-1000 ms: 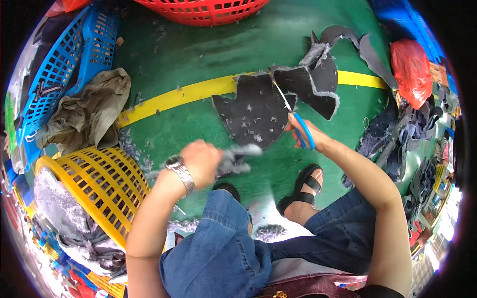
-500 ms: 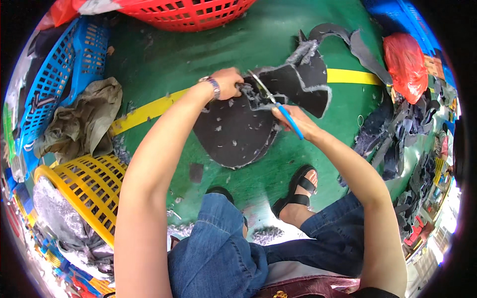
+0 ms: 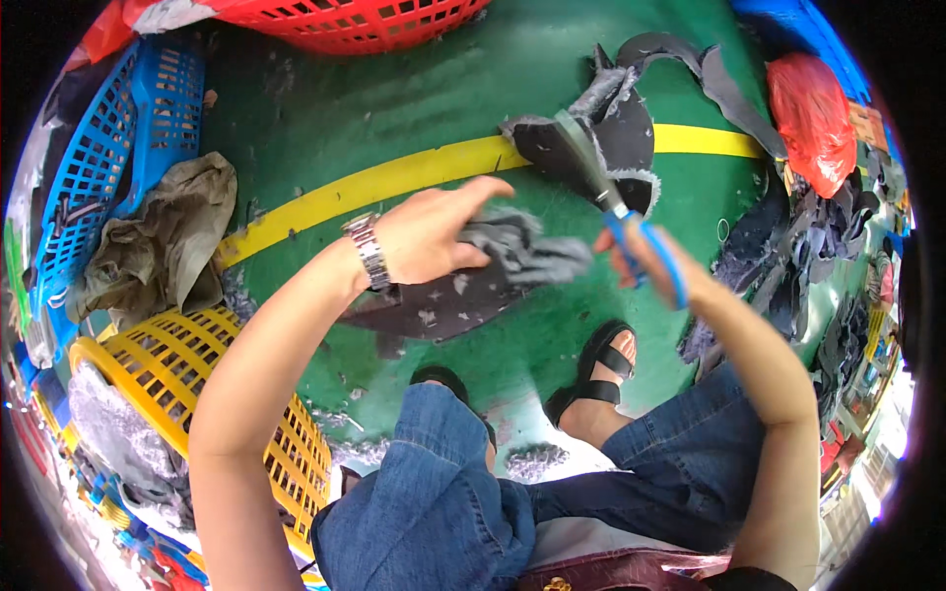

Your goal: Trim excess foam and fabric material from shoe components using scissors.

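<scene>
Grasping blue-handled scissors (image 3: 613,203), the right hand (image 3: 664,250) holds the blades over dark cloth (image 3: 629,133) on the green floor (image 3: 345,108); the left hand (image 3: 422,234) has its fingers spread loosely beside a blurred grey scrap (image 3: 527,246) above another dark piece (image 3: 434,307).

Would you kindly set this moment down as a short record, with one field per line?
Left hand: thumb and forefinger spread beside a crumpled grey scrap; blur hides whether it grips
Right hand: holds blue-handled scissors, blades pointing away from the person
Under left hand: dark flat piece on the green floor
Beyond scissors: pale-edged dark piece lying across the yellow line
Left side: yellow basket, blue basket, olive cloth
Far side: red basket
Right side: red bag
</scene>
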`<state>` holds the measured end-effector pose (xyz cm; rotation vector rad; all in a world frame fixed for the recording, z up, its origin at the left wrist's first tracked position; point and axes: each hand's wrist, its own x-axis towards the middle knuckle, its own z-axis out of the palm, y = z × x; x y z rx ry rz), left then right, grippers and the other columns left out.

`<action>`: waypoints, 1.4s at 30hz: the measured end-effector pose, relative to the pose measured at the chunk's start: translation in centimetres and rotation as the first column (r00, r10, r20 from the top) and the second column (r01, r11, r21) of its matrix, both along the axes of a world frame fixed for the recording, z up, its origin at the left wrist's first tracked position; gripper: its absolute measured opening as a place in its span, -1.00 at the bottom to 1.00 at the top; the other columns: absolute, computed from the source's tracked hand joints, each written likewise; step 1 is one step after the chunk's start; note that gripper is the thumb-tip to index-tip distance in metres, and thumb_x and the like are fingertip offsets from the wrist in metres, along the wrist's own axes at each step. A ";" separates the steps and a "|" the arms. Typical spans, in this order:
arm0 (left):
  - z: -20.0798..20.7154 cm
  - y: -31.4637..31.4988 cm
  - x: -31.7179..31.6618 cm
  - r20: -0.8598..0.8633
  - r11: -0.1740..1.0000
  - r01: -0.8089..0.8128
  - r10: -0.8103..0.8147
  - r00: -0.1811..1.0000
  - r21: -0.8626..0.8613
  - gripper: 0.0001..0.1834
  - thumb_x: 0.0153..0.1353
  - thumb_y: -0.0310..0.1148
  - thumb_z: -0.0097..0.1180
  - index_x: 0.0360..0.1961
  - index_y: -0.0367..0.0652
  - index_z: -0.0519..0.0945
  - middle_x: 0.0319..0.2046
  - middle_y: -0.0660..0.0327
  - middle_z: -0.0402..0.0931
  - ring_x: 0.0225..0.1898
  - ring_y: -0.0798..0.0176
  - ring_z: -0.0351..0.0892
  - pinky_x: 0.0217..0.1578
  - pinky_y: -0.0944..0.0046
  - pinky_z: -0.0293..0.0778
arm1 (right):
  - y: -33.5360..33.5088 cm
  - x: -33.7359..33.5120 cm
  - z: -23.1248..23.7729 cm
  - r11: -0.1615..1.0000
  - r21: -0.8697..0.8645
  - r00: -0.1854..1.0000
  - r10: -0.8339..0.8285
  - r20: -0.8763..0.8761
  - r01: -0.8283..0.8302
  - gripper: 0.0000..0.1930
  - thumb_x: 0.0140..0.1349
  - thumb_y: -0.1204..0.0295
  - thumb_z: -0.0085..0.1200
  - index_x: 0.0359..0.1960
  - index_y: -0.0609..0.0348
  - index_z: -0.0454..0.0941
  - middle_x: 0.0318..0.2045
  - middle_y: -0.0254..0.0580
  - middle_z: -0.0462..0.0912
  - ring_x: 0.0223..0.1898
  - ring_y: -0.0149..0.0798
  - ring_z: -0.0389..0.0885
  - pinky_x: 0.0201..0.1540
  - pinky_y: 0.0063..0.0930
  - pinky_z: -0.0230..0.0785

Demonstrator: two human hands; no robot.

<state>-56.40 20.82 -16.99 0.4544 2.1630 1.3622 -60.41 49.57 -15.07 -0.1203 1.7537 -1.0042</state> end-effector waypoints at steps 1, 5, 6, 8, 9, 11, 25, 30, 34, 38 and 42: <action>0.7 0.5 -0.8 0.007 0.992 0.126 -0.127 0.992 0.027 -0.64 -0.13 -0.36 0.16 -0.24 -0.19 0.45 -0.40 -0.01 0.46 -0.32 -0.05 0.45 -0.30 0.08 0.35 | 0.5 -1.4 1.6 0.996 0.080 1.000 -0.022 -0.018 0.024 -0.38 0.17 -0.18 -0.40 -0.34 0.22 0.37 -0.66 -0.38 0.29 -0.62 -0.46 0.28 -0.54 -0.57 0.19; -2.2 2.7 -6.1 -0.370 0.990 0.144 -0.133 0.919 0.001 -0.66 -0.18 -0.28 0.21 -0.36 -0.24 0.50 -0.06 0.02 0.29 0.00 0.01 0.25 0.01 0.21 0.20 | 2.4 -6.0 4.5 0.910 0.393 0.987 0.158 -0.042 -0.129 -0.27 0.05 -0.29 -0.33 -0.39 0.28 0.41 -0.72 -0.31 0.31 -0.67 -0.44 0.32 -0.57 -0.56 0.19; -2.9 3.0 -7.6 -0.224 0.994 0.105 -0.107 0.969 -0.020 -0.61 -0.18 -0.25 0.22 -0.31 -0.25 0.51 0.11 -0.05 0.13 0.12 -0.02 0.14 0.10 0.22 0.11 | 2.6 -6.6 4.6 0.886 0.422 0.977 0.211 -0.001 -0.191 -0.24 -0.01 -0.33 -0.28 -0.39 0.27 0.42 -0.71 -0.33 0.32 -0.65 -0.46 0.31 -0.60 -0.60 0.13; -6.3 4.4 -9.7 -0.190 0.992 0.012 -0.036 0.981 -0.128 -0.63 -0.15 -0.24 0.21 -0.30 -0.21 0.53 0.12 -0.06 0.11 0.12 0.03 0.15 0.07 0.20 0.13 | 3.6 -6.6 3.0 0.886 0.418 0.979 0.194 0.056 -0.199 -0.24 -0.03 -0.35 -0.28 -0.39 0.26 0.42 -0.71 -0.34 0.32 -0.65 -0.47 0.30 -0.61 -0.60 0.10; -7.7 4.8 -10.1 -0.190 0.988 -0.028 0.000 0.982 -0.149 -0.64 -0.14 -0.23 0.20 -0.30 -0.19 0.54 0.06 -0.06 0.22 0.07 0.06 0.24 0.02 0.20 0.20 | 4.1 -6.6 1.7 0.895 0.390 0.976 0.182 0.117 -0.214 -0.23 -0.05 -0.36 -0.27 -0.39 0.25 0.42 -0.71 -0.35 0.32 -0.65 -0.48 0.29 -0.62 -0.61 0.07; -7.0 5.4 -10.4 -0.041 0.987 0.054 -0.061 0.997 -0.152 -0.63 -0.14 -0.20 0.20 -0.28 -0.13 0.55 -0.08 -0.01 0.35 -0.05 0.08 0.35 -0.07 0.20 0.27 | 4.4 -6.3 -0.2 0.912 0.340 0.972 0.194 0.135 -0.230 -0.25 -0.05 -0.35 -0.25 -0.37 0.23 0.43 -0.70 -0.37 0.33 -0.63 -0.49 0.28 -0.60 -0.61 0.08; -5.1 -3.2 -0.9 -0.138 0.986 -0.157 0.147 0.979 -0.061 -0.74 -0.17 -0.42 0.19 -0.35 -0.21 0.54 -0.40 0.13 0.42 -0.30 0.11 0.42 -0.26 0.25 0.33 | -5.0 -1.0 -3.0 0.846 0.314 0.845 0.501 -0.186 -0.432 -0.28 0.01 -0.30 -0.32 -0.24 0.18 0.42 -0.42 0.16 0.50 -0.29 0.14 0.46 -0.22 -0.09 0.25; -4.8 -3.7 0.5 -0.184 0.971 -0.235 0.222 0.958 -0.053 -0.73 -0.18 -0.45 0.19 -0.34 -0.20 0.54 -0.38 0.14 0.41 -0.28 0.13 0.42 -0.26 0.26 0.34 | -6.9 0.5 -2.9 0.834 0.343 0.827 0.518 -0.219 -0.432 -0.30 0.03 -0.28 -0.32 -0.25 0.19 0.43 -0.35 0.19 0.50 -0.23 0.16 0.45 -0.17 -0.09 0.27; -4.5 -3.6 1.9 -0.260 0.954 -0.273 0.234 0.937 -0.123 -0.72 -0.18 -0.46 0.19 -0.34 -0.18 0.54 -0.34 0.13 0.41 -0.24 0.09 0.42 -0.25 0.24 0.36 | -7.7 1.9 -2.0 0.866 0.310 0.865 0.463 -0.195 -0.393 -0.29 0.03 -0.27 -0.33 -0.27 0.23 0.43 -0.36 0.20 0.50 -0.24 0.18 0.45 -0.18 -0.10 0.27; -4.3 -3.0 2.7 -0.348 0.950 -0.282 0.221 0.911 -0.134 -0.73 -0.19 -0.46 0.18 -0.35 -0.17 0.52 -0.31 0.13 0.41 -0.22 0.06 0.40 -0.24 0.19 0.36 | -6.8 3.7 -2.9 0.952 0.140 0.950 0.288 -0.122 -0.270 -0.31 0.05 -0.27 -0.32 -0.42 0.24 0.40 -0.57 -0.01 0.46 -0.46 -0.07 0.47 -0.39 -0.22 0.27; -4.2 -2.6 3.3 -0.400 0.949 -0.287 0.215 0.891 -0.130 -0.71 -0.20 -0.47 0.18 -0.34 -0.17 0.52 -0.31 0.13 0.41 -0.21 0.05 0.39 -0.23 0.17 0.35 | -6.9 4.9 -2.2 0.992 0.023 0.993 0.122 0.003 -0.122 -0.33 0.05 -0.26 -0.29 -0.55 0.23 0.37 -0.70 -0.21 0.35 -0.60 -0.28 0.36 -0.53 -0.35 0.20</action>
